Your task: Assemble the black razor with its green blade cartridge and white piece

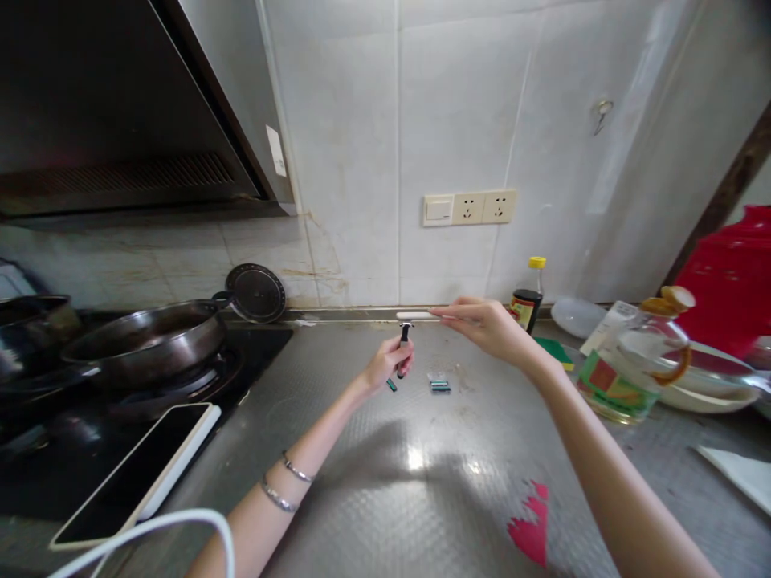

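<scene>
My left hand [390,363] is closed around the dark handle of a razor [405,335], which it holds upright above the counter. My right hand [482,323] pinches a slim white stick-like thing [414,315] between thumb and fingers. This white piece lies level across the top of the razor's head; whether they touch I cannot tell. Just below my left hand a small dark-and-green razor cartridge [391,385] rests on the metal counter [385,498]. To its right are more razor cartridges [440,386], seemingly in a clear holder.
On the left, a pan [150,341] stands on the black stove [72,449], with a phone [138,474] and white cable [181,518] in front. A sauce bottle [528,299], green sponge [552,353], glass jug [630,369] and bowl [711,393] stand right. A red scrap [533,530] lies nearer.
</scene>
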The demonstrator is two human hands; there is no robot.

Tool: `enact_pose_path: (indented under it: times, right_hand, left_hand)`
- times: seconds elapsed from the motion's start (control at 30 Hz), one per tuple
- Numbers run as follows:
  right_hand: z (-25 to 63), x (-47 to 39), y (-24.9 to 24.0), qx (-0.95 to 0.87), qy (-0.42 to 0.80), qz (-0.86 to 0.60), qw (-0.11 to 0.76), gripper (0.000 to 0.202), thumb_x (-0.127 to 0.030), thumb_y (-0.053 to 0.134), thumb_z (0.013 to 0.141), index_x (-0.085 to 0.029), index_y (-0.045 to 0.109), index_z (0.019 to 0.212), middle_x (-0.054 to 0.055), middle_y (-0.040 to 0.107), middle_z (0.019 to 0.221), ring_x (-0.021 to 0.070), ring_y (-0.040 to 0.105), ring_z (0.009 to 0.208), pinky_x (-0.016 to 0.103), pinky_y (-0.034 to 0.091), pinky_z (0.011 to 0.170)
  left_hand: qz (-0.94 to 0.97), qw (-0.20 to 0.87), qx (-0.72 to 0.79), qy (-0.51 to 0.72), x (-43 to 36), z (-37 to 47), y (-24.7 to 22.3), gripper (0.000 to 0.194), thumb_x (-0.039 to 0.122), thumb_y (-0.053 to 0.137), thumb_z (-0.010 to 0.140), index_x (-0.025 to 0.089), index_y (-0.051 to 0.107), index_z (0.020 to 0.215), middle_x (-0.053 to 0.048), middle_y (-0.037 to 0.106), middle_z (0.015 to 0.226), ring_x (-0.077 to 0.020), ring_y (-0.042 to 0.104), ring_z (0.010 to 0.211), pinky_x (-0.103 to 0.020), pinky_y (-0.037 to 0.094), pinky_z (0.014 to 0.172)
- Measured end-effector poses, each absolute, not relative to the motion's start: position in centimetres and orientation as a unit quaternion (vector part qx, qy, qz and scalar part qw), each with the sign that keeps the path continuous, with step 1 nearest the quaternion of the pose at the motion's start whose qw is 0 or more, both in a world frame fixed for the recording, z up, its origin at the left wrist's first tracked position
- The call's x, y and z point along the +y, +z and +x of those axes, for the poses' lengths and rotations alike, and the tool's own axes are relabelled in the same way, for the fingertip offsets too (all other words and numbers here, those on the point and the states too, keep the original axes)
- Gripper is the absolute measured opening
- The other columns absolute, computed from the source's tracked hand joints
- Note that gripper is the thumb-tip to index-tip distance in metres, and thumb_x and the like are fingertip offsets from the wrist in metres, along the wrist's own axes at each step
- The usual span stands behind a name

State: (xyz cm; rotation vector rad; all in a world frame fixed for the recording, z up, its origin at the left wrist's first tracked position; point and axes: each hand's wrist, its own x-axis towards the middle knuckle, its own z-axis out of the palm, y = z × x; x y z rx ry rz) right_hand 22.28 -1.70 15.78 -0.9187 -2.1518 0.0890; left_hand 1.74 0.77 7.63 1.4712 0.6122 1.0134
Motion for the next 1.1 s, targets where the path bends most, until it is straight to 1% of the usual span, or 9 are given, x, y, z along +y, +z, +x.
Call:
enact_pose_path:
  times: [0.13, 0.2, 0.4, 0.6, 0.93, 1.1]
  right_hand:
    - [22.5, -1.5, 15.7, -0.849, 0.040, -0.365, 0.380, 0.031, -0.035, 0.047, 0.086, -0.022, 0.066, 0.107, 0.005, 0.062, 0.080, 0.0144, 0.056, 0.068, 0.026, 0.043, 0.065]
    - [23.0, -1.4, 15.8, -0.848, 0.038, -0.363, 0.384, 0.031, -0.035, 0.047, 0.086, -0.022, 0.066, 0.107, 0.005, 0.062, 0.081, 0.0147, 0.056, 0.069, 0.026, 0.043, 0.065]
    - [22.7, -1.3, 15.5, -0.843, 0.022, -0.358, 0.400, 0.031, -0.035, 0.047, 0.086, -0.023, 0.065, 0.108, 0.006, 0.063, 0.082, 0.0152, 0.057, 0.071, 0.027, 0.044, 0.067]
    - [21.4, -1.4, 15.2, -0.847, 0.039, -0.349, 0.399, 0.033, -0.035, 0.045, 0.087, -0.022, 0.064, 0.109, 0.006, 0.063, 0.084, 0.0158, 0.057, 0.073, 0.028, 0.044, 0.069]
    - [23.3, -1.6, 15.9, -0.858, 0.053, -0.359, 0.363, 0.031, -0.035, 0.049, 0.085, -0.020, 0.067, 0.104, 0.006, 0.063, 0.082, 0.0147, 0.057, 0.069, 0.026, 0.043, 0.065]
    - [22.7, -1.8, 15.9, -0.849, 0.037, -0.358, 0.388, 0.030, -0.034, 0.048, 0.086, -0.021, 0.067, 0.104, 0.006, 0.063, 0.083, 0.0149, 0.057, 0.071, 0.026, 0.044, 0.067]
  left_hand:
    - [0.630, 0.578, 0.250, 0.455, 0.9, 1.4, 7.9, 0.033, 0.044, 0.058, 0.071, 0.017, 0.040, 0.066, 0.005, 0.042, 0.054, -0.0061, 0.038, 0.045, -0.022, 0.029, 0.047]
    - [0.626, 0.576, 0.248, 0.463, 1.0, 1.1, 8.0, 0.033, 0.043, 0.058, 0.071, 0.017, 0.040, 0.065, 0.005, 0.042, 0.053, -0.0060, 0.038, 0.044, -0.022, 0.029, 0.047]
    - [0.626, 0.573, 0.258, 0.461, 1.1, 1.0, 7.9, 0.035, 0.046, 0.059, 0.070, 0.017, 0.040, 0.065, 0.005, 0.042, 0.054, -0.0059, 0.038, 0.045, -0.022, 0.029, 0.047]
    - [0.631, 0.576, 0.255, 0.453, 1.0, 1.2, 7.8, 0.036, 0.047, 0.059, 0.070, 0.017, 0.040, 0.066, 0.005, 0.042, 0.054, -0.0058, 0.037, 0.044, -0.022, 0.029, 0.046]
    - [0.632, 0.581, 0.243, 0.452, 1.1, 1.0, 7.7, 0.030, 0.040, 0.059, 0.072, 0.017, 0.041, 0.066, 0.005, 0.042, 0.054, -0.0058, 0.037, 0.044, -0.021, 0.029, 0.045]
    - [0.635, 0.587, 0.243, 0.441, 1.0, 1.4, 7.3, 0.032, 0.042, 0.059, 0.072, 0.017, 0.041, 0.065, 0.005, 0.040, 0.053, -0.0056, 0.036, 0.044, -0.021, 0.029, 0.045]
